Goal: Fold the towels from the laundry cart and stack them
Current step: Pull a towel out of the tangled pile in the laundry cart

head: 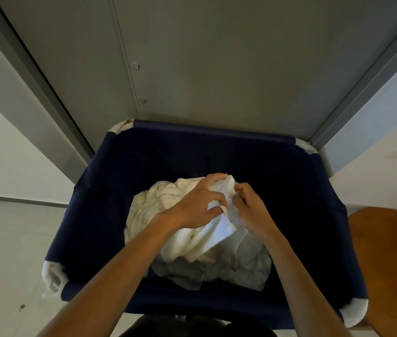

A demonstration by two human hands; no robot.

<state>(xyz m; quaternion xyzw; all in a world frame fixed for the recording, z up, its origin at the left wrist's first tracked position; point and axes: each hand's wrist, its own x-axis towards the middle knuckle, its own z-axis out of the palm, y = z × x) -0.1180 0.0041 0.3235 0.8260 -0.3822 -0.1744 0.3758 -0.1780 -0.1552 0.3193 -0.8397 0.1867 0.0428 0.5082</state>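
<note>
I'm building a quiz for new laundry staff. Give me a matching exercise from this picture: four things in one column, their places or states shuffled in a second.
Things:
1. white towel
2. navy blue fabric laundry cart
3. orange-brown wooden table
4. crumpled pile of cream towels

Places or states:
A. at the right edge, beside the cart
B. gripped by the left hand and right hand
C. lying inside the cart
D. in front of the grey metal panel

Pairs: 1-B; 2-D; 3-A; 4-C

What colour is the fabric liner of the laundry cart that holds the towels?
The cart's fabric liner is dark navy blue, seen in the head view.
</note>
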